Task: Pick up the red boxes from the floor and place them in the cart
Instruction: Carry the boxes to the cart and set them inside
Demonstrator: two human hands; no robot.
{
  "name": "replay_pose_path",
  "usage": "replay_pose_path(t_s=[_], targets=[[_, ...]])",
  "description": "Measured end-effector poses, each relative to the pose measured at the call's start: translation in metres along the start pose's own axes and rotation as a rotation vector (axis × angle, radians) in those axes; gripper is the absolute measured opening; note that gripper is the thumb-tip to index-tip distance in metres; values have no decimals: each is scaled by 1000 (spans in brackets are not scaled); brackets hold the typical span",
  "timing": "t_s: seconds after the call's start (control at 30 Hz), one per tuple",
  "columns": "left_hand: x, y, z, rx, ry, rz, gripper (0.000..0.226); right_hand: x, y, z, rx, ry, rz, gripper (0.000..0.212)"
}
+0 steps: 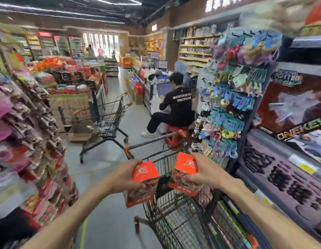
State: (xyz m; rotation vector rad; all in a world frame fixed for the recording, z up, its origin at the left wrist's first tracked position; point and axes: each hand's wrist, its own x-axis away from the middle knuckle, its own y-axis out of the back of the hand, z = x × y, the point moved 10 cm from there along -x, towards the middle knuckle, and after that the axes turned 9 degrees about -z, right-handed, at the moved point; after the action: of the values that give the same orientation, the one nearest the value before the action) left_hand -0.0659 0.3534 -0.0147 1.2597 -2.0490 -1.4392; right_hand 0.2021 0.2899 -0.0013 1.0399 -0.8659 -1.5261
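Two red boxes are up off the floor: one red box [144,183] on the left, a second red box [185,175] on the right. Two hands hold them, one box each: the left hand [125,174] and the right hand [205,170]. Two shopping carts stand in the aisle, the near cart [167,209] under the boxes and a far cart [106,121] further down. One person in a black shirt [176,108] sits on one red stool [174,133]. Two blurry figures [95,50] stand by the bright doorway at the back; the goods on the shelves are too smeared to count.
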Motion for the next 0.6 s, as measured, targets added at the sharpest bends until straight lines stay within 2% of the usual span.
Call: replay_pose_path(t_s=[0.17, 0.33, 0.5, 0.6], targets=[[-113, -40, 5, 25, -154, 107, 97, -37, 10, -51, 34, -169, -82, 95], [-201, -106, -25, 10, -359, 199, 93, -48, 4, -125, 85, -364, -104, 97], [-269, -197, -42, -20, -468, 299, 100, -45, -14, -190, 107, -541, -131, 88], [-287, -244, -55, 4, -534, 409, 108, -38, -40, -223, 127, -650, -116, 95]])
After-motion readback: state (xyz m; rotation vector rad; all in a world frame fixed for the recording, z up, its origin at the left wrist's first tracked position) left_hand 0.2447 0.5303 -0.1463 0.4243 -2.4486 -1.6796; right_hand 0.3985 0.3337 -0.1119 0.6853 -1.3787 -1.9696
